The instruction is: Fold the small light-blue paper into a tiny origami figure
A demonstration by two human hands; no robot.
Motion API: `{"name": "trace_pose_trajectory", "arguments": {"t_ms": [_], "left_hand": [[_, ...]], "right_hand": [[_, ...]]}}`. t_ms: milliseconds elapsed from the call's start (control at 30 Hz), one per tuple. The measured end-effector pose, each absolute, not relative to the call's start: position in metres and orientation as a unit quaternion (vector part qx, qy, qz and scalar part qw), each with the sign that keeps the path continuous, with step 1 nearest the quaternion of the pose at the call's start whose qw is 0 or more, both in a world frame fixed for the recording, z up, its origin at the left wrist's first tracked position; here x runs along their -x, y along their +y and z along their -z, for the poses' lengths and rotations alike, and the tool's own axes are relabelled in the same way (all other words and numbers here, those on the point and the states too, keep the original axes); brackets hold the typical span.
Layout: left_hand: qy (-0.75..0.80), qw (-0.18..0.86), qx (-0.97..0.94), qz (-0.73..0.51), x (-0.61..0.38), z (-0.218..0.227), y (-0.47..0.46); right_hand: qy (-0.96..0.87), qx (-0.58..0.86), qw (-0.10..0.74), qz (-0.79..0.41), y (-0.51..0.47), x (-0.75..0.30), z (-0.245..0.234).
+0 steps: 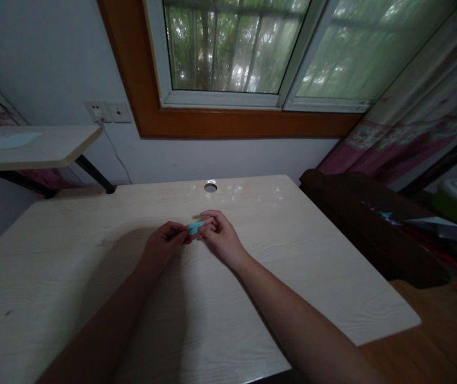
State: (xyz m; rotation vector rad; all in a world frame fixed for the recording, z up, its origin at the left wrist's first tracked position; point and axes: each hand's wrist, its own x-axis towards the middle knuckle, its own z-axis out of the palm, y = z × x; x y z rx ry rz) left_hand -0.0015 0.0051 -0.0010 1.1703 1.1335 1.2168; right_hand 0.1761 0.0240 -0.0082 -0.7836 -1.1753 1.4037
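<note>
Between the fingers [178, 237] shows a small turquoise piece [194, 228].

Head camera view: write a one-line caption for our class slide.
Left hand and right hand hold a small turquoise object between them over a pale desk, facing a window.

- One left hand [164, 245] and one right hand [222, 237], two in all
- One small light-blue piece [195, 228]
- One bench [284, 229], with one round hole [210, 188]
- One raised shelf [66, 143], with two black legs [95, 173] in view
- One pale sheet [6, 141] on that shelf
- Two wall socket plates [118, 112], side by side
- One white cable [117, 153]
- Two window panes [232, 50] in view
</note>
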Motion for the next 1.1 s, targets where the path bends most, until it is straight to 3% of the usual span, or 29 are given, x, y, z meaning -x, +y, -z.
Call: {"name": "trace_pose_trajectory", "arguments": {"t_ms": [433, 667, 867, 1100], "left_hand": [[0.454, 0.526, -0.490, -0.526, 0.003, 0.003, 0.004], [0.458, 0.473, -0.531, -0.534, 0.006, 0.013, 0.008], [0.482, 0.466, -0.553, -0.495, 0.006, 0.013, 0.009], [0.458, 0.445, -0.608, -0.471, 0.005, 0.008, 0.006]], "right_hand": [[-0.507, 0.348, 0.526, -0.587, 0.024, -0.178, 0.005], [-0.540, 0.366, 0.510, -0.561, 0.022, -0.179, 0.005], [-0.533, 0.337, 0.538, -0.559, 0.020, -0.179, 0.004], [-0.609, 0.360, 0.547, -0.448, 0.020, -0.181, 0.008]]}}
